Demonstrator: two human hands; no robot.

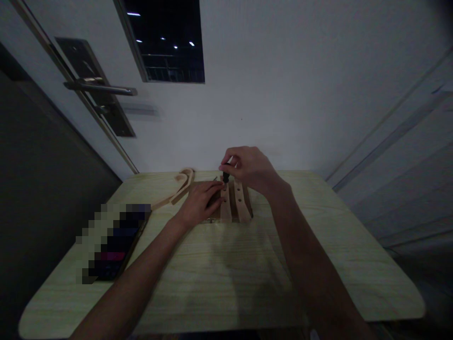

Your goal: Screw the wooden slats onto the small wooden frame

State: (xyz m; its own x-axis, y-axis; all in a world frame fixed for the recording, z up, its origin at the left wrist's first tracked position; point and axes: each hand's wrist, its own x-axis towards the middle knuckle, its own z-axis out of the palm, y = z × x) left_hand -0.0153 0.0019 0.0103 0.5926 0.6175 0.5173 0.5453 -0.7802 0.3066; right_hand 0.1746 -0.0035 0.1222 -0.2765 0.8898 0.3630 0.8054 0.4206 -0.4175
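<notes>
At the far end of the wooden assembly (226, 210), the right hand (249, 165) has its fingers pinched around a black-handled tool (225, 176), which stands roughly upright over the left of the assembly's two drilled strips. Against the assembly's left side lies the left hand (200, 200), fingers slightly parted and touching it; whether they grip an edge, I cannot tell. Left of the assembly rests a hooked wooden piece (190, 179); farther left and nearer the wearer, a partly pixelated device (120, 245). Beneath the assembly spreads the pale table (198, 288); beyond it, a door handle (109, 89).
</notes>
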